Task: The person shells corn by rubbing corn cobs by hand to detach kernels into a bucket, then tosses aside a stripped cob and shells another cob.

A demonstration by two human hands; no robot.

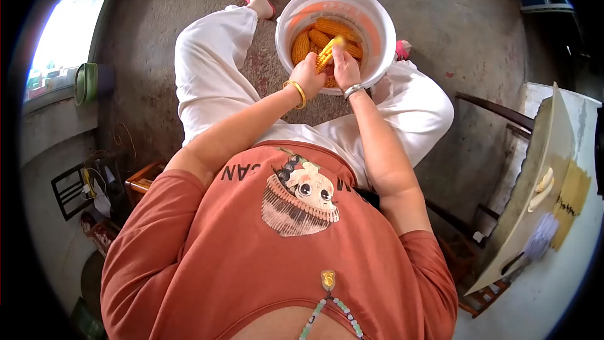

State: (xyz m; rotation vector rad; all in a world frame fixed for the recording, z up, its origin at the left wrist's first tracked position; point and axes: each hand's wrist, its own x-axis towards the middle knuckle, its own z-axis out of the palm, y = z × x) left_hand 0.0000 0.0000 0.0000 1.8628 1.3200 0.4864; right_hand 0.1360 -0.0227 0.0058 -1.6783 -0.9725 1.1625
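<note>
1 corn ear (324, 57) is being gripped by the left hand (307, 74) and the right hand (346, 68), just over the white bucket (376, 25); the bucket's being straddled by the legs (211, 66), probably so loose kernels (331, 82) are being caught tbh.

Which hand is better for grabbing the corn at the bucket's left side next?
Probably the left hand: it is nearer to that corn cob, while the right hand is farther across. Both hands are on the held cob, so the right would have to hold it alone.
</note>
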